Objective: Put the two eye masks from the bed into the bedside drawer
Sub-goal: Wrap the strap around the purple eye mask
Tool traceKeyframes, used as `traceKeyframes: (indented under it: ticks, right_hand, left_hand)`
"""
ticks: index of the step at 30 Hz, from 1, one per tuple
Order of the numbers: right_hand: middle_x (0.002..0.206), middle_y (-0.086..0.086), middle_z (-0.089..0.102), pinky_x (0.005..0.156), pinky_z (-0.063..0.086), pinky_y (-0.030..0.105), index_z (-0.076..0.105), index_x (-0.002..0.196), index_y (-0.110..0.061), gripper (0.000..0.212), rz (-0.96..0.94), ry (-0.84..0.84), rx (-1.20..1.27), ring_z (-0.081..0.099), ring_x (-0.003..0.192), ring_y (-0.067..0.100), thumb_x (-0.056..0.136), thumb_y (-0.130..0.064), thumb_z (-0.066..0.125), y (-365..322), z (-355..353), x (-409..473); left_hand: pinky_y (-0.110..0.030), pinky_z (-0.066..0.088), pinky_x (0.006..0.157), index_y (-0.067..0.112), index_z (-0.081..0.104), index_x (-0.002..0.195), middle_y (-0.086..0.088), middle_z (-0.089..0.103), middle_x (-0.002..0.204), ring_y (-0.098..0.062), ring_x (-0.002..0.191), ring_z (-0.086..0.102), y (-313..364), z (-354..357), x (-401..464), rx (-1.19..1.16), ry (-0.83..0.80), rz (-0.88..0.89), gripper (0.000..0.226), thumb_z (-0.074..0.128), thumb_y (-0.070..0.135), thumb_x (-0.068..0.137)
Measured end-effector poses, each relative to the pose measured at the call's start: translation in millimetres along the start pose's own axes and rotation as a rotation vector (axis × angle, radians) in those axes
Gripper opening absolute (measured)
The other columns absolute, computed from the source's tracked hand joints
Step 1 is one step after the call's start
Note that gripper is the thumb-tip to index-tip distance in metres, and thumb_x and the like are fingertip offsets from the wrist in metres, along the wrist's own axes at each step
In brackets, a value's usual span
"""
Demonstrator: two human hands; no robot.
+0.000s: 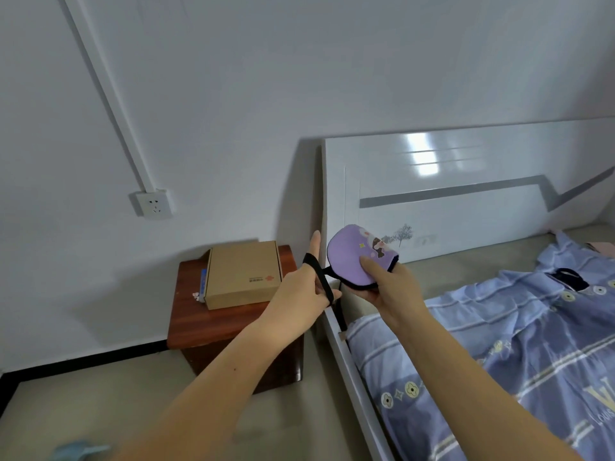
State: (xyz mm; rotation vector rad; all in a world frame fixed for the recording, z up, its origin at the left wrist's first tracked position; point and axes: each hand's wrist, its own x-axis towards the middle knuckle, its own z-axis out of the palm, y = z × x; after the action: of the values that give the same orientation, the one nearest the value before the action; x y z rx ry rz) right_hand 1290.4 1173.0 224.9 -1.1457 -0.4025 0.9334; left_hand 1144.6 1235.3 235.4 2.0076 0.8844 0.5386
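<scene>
My right hand (389, 287) holds a purple eye mask (352, 257) with a cartoon print, folded, above the bed's left edge. Its black elastic strap (319, 274) is stretched over the fingers of my left hand (303, 294), which is spread just left of the mask. A second, dark eye mask (567, 279) lies on the blue quilt (499, 361) at the right. The reddish wooden bedside cabinet (199, 324) stands left of the bed, below my left hand; its drawer front is not visible.
A cardboard box (243, 274) covers much of the cabinet top, with a small blue item beside it. The white headboard (449, 194) rises behind the hands. A wall socket (153, 203) sits on the left wall. The white bed rail (352, 377) runs diagonally.
</scene>
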Motion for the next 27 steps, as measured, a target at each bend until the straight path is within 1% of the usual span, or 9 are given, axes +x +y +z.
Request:
traceKeyframes:
  ticks: [6, 10, 12, 15, 18, 20, 22, 25, 27]
  right_hand:
    - [0.106, 0.006, 0.063, 0.051, 0.056, 0.024, 0.052, 0.119, -0.010, 0.031, 0.037, 0.054, 0.094, 0.065, 0.087, 0.022, 0.089, -0.003, 0.056, 0, -11, 4]
    - [0.116, 0.018, 0.061, 0.049, 0.056, 0.024, 0.050, 0.124, -0.001, 0.035, 0.140, 0.084, 0.088, 0.065, 0.087, 0.028, 0.089, 0.000, 0.055, 8, -16, 5]
    - [0.110, 0.017, 0.063, 0.049, 0.056, 0.024, 0.051, 0.123, 0.000, 0.034, 0.141, 0.086, 0.071, 0.065, 0.086, 0.027, 0.089, 0.000, 0.055, 9, -14, 6]
    - [0.098, 0.008, 0.065, 0.048, 0.056, 0.023, 0.054, 0.115, -0.004, 0.027, 0.098, 0.106, 0.103, 0.065, 0.082, 0.022, 0.089, -0.001, 0.056, 3, -13, 9]
    - [0.096, 0.005, 0.065, 0.048, 0.056, 0.024, 0.055, 0.109, -0.007, 0.021, 0.089, 0.098, 0.028, 0.066, 0.081, 0.022, 0.088, -0.002, 0.058, 3, -10, 7]
    - [0.090, 0.007, 0.069, 0.047, 0.055, 0.021, 0.056, 0.106, -0.005, 0.018, 0.131, 0.068, 0.000, 0.068, 0.076, 0.020, 0.089, -0.002, 0.057, 6, -7, 6]
    - [0.069, 0.006, 0.073, 0.043, 0.052, 0.018, 0.059, 0.096, -0.001, 0.008, 0.245, -0.030, -0.022, 0.069, 0.059, 0.015, 0.089, -0.003, 0.057, 4, -5, 3]
    - [0.058, 0.005, 0.069, 0.042, 0.052, 0.018, 0.061, 0.090, -0.003, 0.008, 0.406, -0.314, -0.208, 0.063, 0.049, 0.011, 0.087, -0.011, 0.060, -8, -6, 0]
    - [0.077, 0.009, 0.071, 0.062, 0.059, 0.027, 0.062, 0.099, -0.004, 0.020, 0.376, -0.427, -0.348, 0.067, 0.065, 0.016, 0.085, -0.018, 0.061, -12, -7, 3]
  left_hand:
    - [-0.019, 0.053, 0.050, 0.021, 0.025, 0.144, -0.007, 0.071, 0.064, -0.013, 0.050, 0.064, 3, -20, -1, -0.781, -0.214, -0.111, 0.066, 0.058, 0.008, 0.089]
    - [-0.014, 0.048, 0.045, 0.023, 0.065, 0.114, 0.000, 0.075, 0.076, -0.006, 0.049, 0.060, 6, -29, 0, -1.146, -0.227, 0.041, 0.035, 0.060, 0.016, 0.080]
    - [-0.015, 0.045, 0.039, 0.023, 0.074, 0.095, -0.002, 0.075, 0.072, -0.008, 0.044, 0.062, 10, -30, -1, -0.921, -0.341, 0.028, 0.023, 0.056, 0.011, 0.084]
    - [-0.017, 0.052, 0.045, 0.013, 0.072, 0.086, -0.005, 0.076, 0.075, -0.017, 0.061, 0.072, 7, -30, -3, -0.039, -0.680, -0.070, 0.016, 0.060, 0.022, 0.087]
    - [-0.029, 0.053, 0.072, 0.003, 0.055, 0.120, -0.016, 0.067, 0.110, -0.028, 0.096, 0.066, -6, -22, 1, 0.632, -0.450, -0.125, 0.048, 0.067, 0.030, 0.083]
    - [-0.036, 0.048, 0.095, 0.009, 0.012, 0.147, -0.017, 0.041, 0.143, -0.029, 0.120, 0.053, -12, -16, 3, 0.653, -0.173, -0.031, 0.088, 0.069, 0.023, 0.081]
    - [-0.035, 0.039, 0.107, 0.020, -0.005, 0.148, -0.007, 0.007, 0.159, -0.024, 0.138, 0.033, -11, -15, 5, 0.629, -0.040, 0.207, 0.097, 0.067, 0.016, 0.082]
    - [-0.043, 0.024, 0.116, 0.024, 0.036, 0.140, 0.002, 0.019, 0.153, -0.019, 0.141, 0.019, -7, -22, 6, 0.552, 0.010, 0.587, 0.066, 0.059, 0.003, 0.082]
    - [-0.046, 0.021, 0.116, 0.021, 0.059, 0.123, -0.002, 0.040, 0.143, -0.020, 0.137, 0.028, -5, -27, 4, 0.500, 0.019, 0.757, 0.049, 0.056, 0.001, 0.078]
